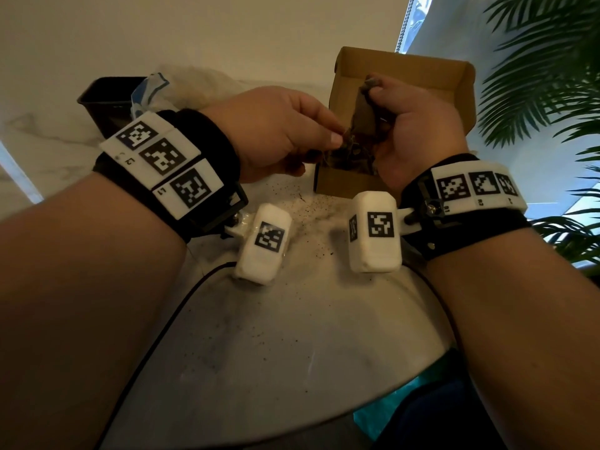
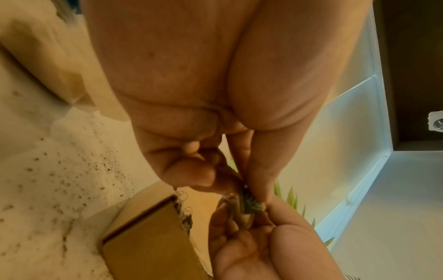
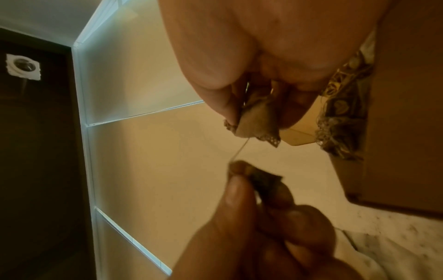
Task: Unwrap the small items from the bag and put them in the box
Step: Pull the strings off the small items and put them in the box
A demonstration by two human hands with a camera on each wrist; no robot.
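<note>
Over the open cardboard box (image 1: 402, 73) my right hand (image 1: 378, 102) grips a small brownish sachet (image 1: 363, 115) with a crimped edge (image 3: 256, 121). A thin thread (image 3: 239, 149) runs from the sachet to a dark scrap (image 3: 263, 178). My left hand (image 1: 336, 138) pinches that scrap between thumb and forefinger, just left of the right hand. Dark tangled bits (image 1: 347, 157) lie inside the box below both hands. In the left wrist view the pinch (image 2: 249, 199) sits above the right palm (image 2: 263, 246), beside the box wall (image 2: 148, 236).
A crumpled translucent plastic bag (image 1: 181, 89) and a black container (image 1: 107, 99) stand at the back left of the marble table (image 1: 292, 336). Dark crumbs (image 1: 305, 203) are scattered in front of the box. Palm leaves (image 1: 552, 76) hang at the right.
</note>
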